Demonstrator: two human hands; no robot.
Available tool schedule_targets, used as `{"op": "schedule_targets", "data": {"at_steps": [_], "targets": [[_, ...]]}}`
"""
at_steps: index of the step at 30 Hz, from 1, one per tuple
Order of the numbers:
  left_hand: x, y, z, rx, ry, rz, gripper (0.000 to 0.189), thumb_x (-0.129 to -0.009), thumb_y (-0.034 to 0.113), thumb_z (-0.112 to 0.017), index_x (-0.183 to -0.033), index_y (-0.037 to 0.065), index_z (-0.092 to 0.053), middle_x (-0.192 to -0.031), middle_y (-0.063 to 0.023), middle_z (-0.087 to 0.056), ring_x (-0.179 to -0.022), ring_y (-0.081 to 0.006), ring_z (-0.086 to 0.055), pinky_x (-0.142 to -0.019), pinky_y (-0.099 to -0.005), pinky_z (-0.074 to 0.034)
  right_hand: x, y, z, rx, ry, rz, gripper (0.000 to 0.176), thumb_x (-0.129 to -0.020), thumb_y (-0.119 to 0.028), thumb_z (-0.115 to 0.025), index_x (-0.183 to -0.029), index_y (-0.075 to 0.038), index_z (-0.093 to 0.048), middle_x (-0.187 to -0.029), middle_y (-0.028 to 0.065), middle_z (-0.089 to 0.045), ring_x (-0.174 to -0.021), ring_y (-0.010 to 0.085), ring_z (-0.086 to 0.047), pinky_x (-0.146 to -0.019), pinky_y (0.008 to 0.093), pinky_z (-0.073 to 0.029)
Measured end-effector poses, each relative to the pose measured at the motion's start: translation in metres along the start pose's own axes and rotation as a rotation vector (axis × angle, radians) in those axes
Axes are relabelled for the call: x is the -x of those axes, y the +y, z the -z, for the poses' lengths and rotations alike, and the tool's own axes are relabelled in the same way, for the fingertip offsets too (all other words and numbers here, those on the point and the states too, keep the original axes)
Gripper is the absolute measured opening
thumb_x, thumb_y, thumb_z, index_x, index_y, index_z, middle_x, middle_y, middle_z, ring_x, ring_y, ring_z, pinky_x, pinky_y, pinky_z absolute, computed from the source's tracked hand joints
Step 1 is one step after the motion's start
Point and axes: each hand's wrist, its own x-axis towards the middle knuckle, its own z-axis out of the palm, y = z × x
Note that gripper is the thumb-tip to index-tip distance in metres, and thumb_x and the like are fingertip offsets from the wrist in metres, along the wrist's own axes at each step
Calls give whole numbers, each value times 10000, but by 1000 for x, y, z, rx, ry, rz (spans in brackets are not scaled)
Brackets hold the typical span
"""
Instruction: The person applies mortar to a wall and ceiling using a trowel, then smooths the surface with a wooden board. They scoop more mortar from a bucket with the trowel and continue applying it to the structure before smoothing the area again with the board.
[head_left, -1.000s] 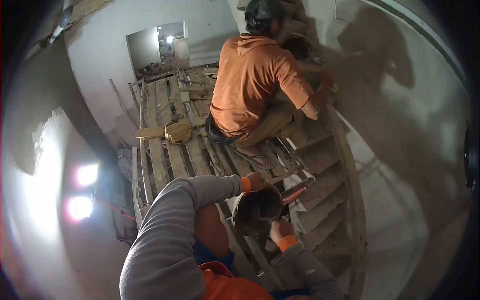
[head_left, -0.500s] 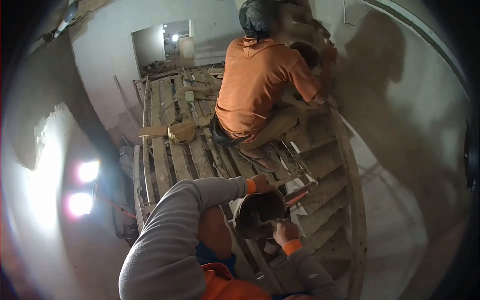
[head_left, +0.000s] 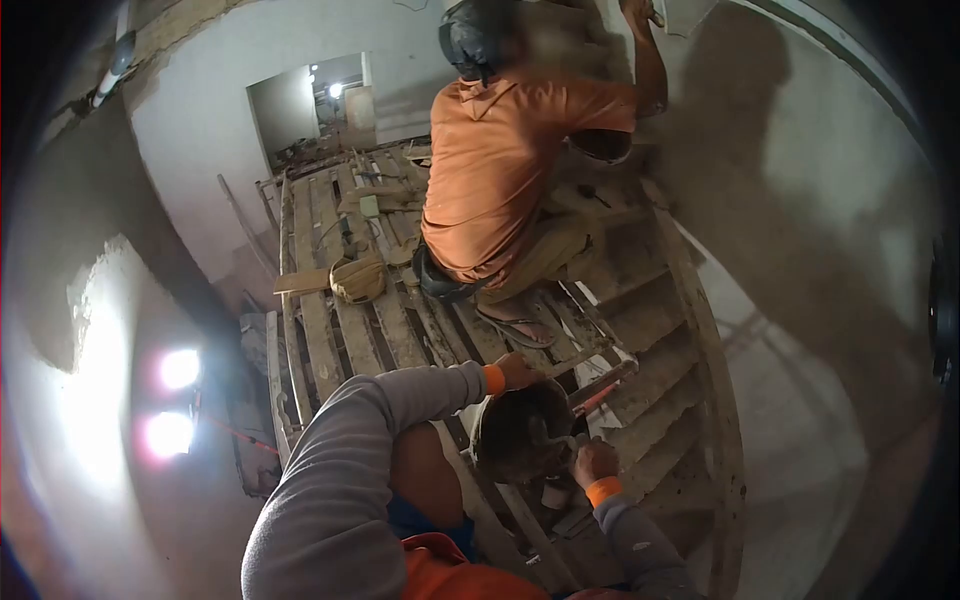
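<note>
A dark round bucket stands before me on the slatted platform, its mouth facing up at me. My left hand is closed on its far rim. In my right hand, at the near right side of the bucket, is a trowel; its handle is hidden in my closed fingers and its blade reaches inside the bucket. Shadow keeps me from making out the contents. Below the bucket, a small pale container shows in part.
A co-worker in an orange shirt squats ahead, one arm raised to the wall, near another bucket. Stair steps run down the right. Gaps part the platform planks; a tan pouch lies there. Bright lamps glow left.
My right hand has moved right and slightly down with the trowel, towards the bucket's rim. My left hand stays on the bucket. The co-worker's arm has risen higher along the wall.
</note>
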Motion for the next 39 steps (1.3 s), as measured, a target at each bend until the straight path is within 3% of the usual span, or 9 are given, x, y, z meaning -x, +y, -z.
{"op": "schedule_targets", "data": {"at_steps": [6,11,20,24,28,32,34,37,39], "targets": [[-20,-15,-10,-106,-52,78,616,-711,532,-640,-834,-72,-631,-728,-219,-630,-733,-309,-644,-658,-389,-495,1,-22,-12,7,0,7,192,-829,-208,-529,-938,-61,-588,-924,128,-607,-784,271,-623,-662,368,-509],[-38,-51,-25,-197,111,-236,611,-753,555,-595,-724,-54,-628,-570,-155,-573,-545,-234,-579,-504,-363,-445,1,-26,-19,-18,56,52,181,-825,-203,-535,-939,-70,-577,-887,121,-612,-758,273,-625,-645,369,-509],[-2,-15,-5,-216,81,-216,756,-756,635,-538,-550,-91,-572,-451,-136,-520,-391,-201,-513,-416,-359,-430,9,-39,6,-94,29,85,154,-807,-199,-546,-858,-74,-620,-736,124,-643,-681,266,-642,-612,363,-519],[1,-8,-3,-241,31,-58,609,-852,528,-482,-750,-48,-650,-472,-110,-510,-393,-199,-491,-416,-351,-428,6,-40,-7,-135,-38,73,223,-756,-276,-595,-737,-61,-652,-751,136,-641,-727,290,-634,-656,395,-506],[-22,-41,-11,-651,-23,-399,303,-937,308,-406,-1192,197,-526,-524,-78,-479,-408,-182,-476,-414,-329,-424,8,-40,-17,-237,-111,30,408,-717,-438,-624,-810,-42,-652,-806,158,-643,-775,320,-625,-676,405,-500],[-48,-59,-21,-708,-79,-320,393,-950,227,-371,-1330,329,-373,-553,-63,-481,-418,-169,-475,-410,-300,-415,15,-24,-29,-363,-112,65,482,-707,-502,-616,-821,-36,-650,-810,172,-638,-790,348,-614,-685,418,-489],[-50,-62,-22,-728,-11,-364,322,-893,350,-427,-1186,220,-460,-570,-89,-521,-449,-192,-510,-435,-319,-419,21,-18,-30,-459,-90,83,498,-705,-515,-612,-845,-38,-648,-813,182,-634,-799,354,-609,-691,426,-484],[-48,-59,-24,-534,73,-358,639,-759,598,-564,-854,-29,-641,-606,-151,-593,-517,-244,-585,-497,-375,-445,25,-7,-32,-505,-147,62,444,-724,-473,-610,-983,-113,-632,-931,151,-637,-860,336,-606,-723,418,-489],[-46,-53,-23,-299,20,-206,670,-729,598,-599,-804,-67,-630,-618,-161,-601,-530,-247,-594,-512,-380,-456,22,-4,-31,-373,-146,-2,451,-701,-478,-623,-932,-90,-639,-854,173,-637,-818,334,-613,-701,426,-484]]}}
